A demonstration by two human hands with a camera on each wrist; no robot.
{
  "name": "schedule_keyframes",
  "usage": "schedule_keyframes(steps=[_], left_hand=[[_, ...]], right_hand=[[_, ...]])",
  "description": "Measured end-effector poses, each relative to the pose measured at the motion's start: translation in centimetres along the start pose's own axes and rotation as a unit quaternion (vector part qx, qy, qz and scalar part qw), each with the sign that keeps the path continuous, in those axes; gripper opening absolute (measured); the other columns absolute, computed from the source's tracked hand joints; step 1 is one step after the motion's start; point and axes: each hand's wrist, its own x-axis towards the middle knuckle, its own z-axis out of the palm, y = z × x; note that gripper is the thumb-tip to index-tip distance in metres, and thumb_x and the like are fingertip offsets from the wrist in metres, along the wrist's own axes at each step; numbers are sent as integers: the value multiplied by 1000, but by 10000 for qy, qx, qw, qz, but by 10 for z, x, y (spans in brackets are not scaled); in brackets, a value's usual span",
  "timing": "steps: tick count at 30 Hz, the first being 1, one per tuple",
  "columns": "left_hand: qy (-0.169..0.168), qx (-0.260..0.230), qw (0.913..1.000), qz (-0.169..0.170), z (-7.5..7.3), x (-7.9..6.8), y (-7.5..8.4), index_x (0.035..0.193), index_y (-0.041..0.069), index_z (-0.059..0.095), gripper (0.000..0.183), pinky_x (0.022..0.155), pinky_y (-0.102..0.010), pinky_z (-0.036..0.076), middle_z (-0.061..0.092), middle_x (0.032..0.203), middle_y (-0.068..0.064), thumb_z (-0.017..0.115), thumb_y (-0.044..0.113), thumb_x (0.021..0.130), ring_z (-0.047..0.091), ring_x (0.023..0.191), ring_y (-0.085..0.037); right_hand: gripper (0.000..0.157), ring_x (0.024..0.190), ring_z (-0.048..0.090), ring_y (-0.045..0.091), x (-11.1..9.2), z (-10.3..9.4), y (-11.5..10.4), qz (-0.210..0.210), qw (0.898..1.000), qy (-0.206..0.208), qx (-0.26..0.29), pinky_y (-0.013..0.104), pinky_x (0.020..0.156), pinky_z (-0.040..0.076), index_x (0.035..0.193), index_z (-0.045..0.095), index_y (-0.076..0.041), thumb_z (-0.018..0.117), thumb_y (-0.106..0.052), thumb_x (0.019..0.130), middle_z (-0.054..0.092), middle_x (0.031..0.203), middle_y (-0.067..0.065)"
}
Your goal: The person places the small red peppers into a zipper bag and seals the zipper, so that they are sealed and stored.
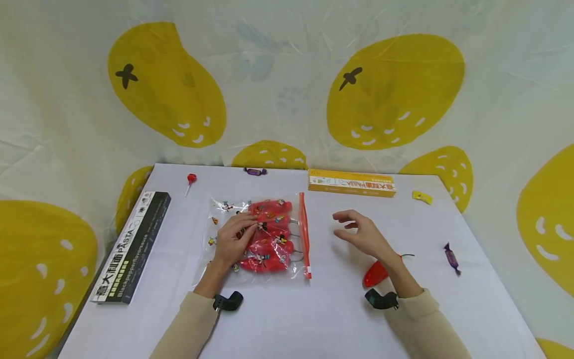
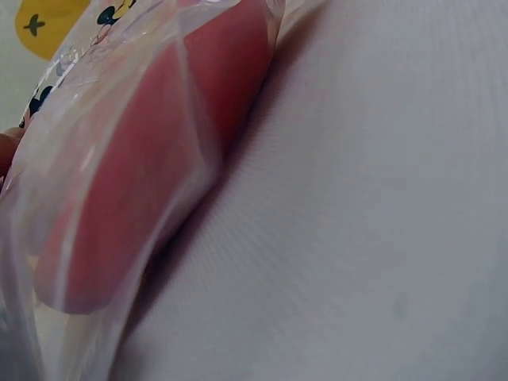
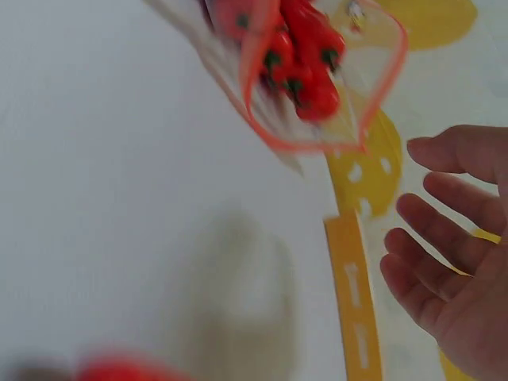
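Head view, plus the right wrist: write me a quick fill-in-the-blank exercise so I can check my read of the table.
1. The left hand touches the bag, whose mouth looks ____ from the right wrist.
2. Near the loose pepper, the right hand holds ____.
3. In the head view, the black box lies to the bag's ____.
4. The purple candies number ____.

Missing words: open; nothing; left; two.

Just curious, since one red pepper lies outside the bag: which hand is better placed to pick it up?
Probably the right hand: it is empty and nearer the loose pepper, while the left hand is on the bag.
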Motion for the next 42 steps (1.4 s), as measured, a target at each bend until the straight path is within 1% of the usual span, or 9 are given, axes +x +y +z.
schedule_keyframes(steps=[3,10,16,19,21,24,30,35,42], left_hand=[[-49,62,10000,-59,0,0,1,97,10,73,14,104,-34,45,72,106,-6,70,12,84,62,109,-30],[-85,92,9999,-7,0,-1,0,98,10,73,15,103,-39,46,72,106,-6,70,13,84,62,109,-31],[-123,141,9998,-99,-1,-1,-2,99,11,73,15,105,-32,45,71,107,-5,69,16,85,62,109,-29],[-143,174,9997,-124,0,-1,-2,99,12,73,16,106,-28,44,71,107,-4,69,17,85,62,109,-28],[-149,169,9997,-115,0,-2,-2,99,12,73,16,106,-27,44,71,107,-4,69,17,85,62,109,-28],[-124,166,9998,-73,0,-1,-1,98,11,73,15,105,-27,44,71,107,-5,69,17,85,62,109,-28],[-116,138,9998,-14,-1,-1,0,98,10,73,15,106,-24,43,72,106,-6,70,15,84,63,109,-28],[-149,157,9997,-83,-2,-1,1,98,11,73,15,105,-23,43,71,107,-4,69,17,85,62,109,-27],[-156,130,9994,-275,-1,-2,0,100,14,73,15,106,-22,43,71,108,-2,68,17,86,61,111,-26]], right_hand=[[45,115,53,33,-19,-23,12,24,9993,-126,-338,52,96,49,127,52,-16,67,-29,87,57,129,9],[41,115,50,35,-65,-63,38,67,9935,-322,-1091,53,92,50,128,53,-10,60,-9,87,55,129,11],[50,117,46,36,-91,-74,60,112,9890,-895,-1173,56,90,50,128,52,-9,64,-3,80,53,129,14],[51,111,50,31,-95,-72,70,-3,9864,-1075,-1243,46,88,54,125,54,-8,67,-1,77,56,124,13],[50,107,52,26,-96,-69,76,-29,9847,-989,-1433,36,86,56,123,56,-8,68,1,76,59,119,9],[44,100,54,20,-93,-64,77,153,9824,-708,-1721,31,82,55,120,58,-11,69,-2,78,61,113,5],[46,96,55,17,-78,-57,67,334,9823,-342,-1811,29,77,54,122,59,-14,74,-19,79,65,111,4],[49,98,58,20,-60,-40,46,213,9877,-36,-1551,40,82,56,124,56,-12,74,-20,79,64,114,6],[51,96,58,18,-29,-4,4,-4,9932,29,-1160,38,81,57,123,55,-14,76,-18,77,64,115,4]])
